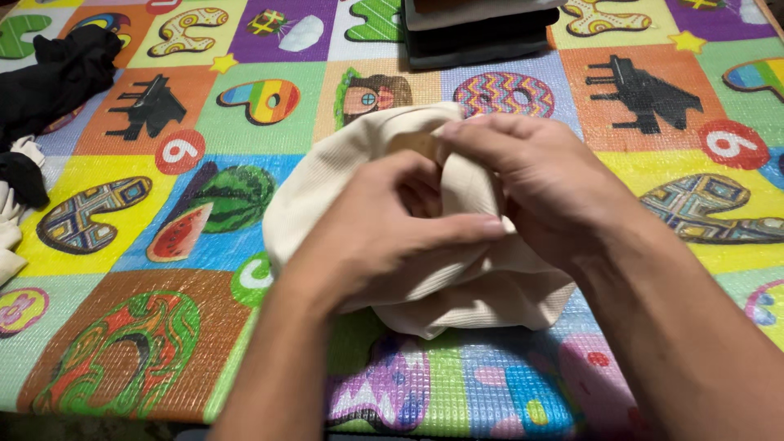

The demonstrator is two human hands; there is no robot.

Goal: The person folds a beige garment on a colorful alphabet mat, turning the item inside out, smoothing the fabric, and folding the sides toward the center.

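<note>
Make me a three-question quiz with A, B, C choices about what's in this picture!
1. Where is the black cloth?
A. At the left edge of the mat
B. Under the hands
C. On the folded stack

2. What colour is the garment in the hands?
A. Red
B. Cream
C. Blue

3. What are the hands doing with the garment?
A. Hovering above it
B. Gripping it, bunched up
C. Pressing it flat

Answers:
1. A: the black cloth lies at the upper left of the play mat, far from the folded stack.
2. B: the garment is cream, ribbed fabric.
3. B: the left hand and right hand both have fingers closed on its crumpled folds.
</note>
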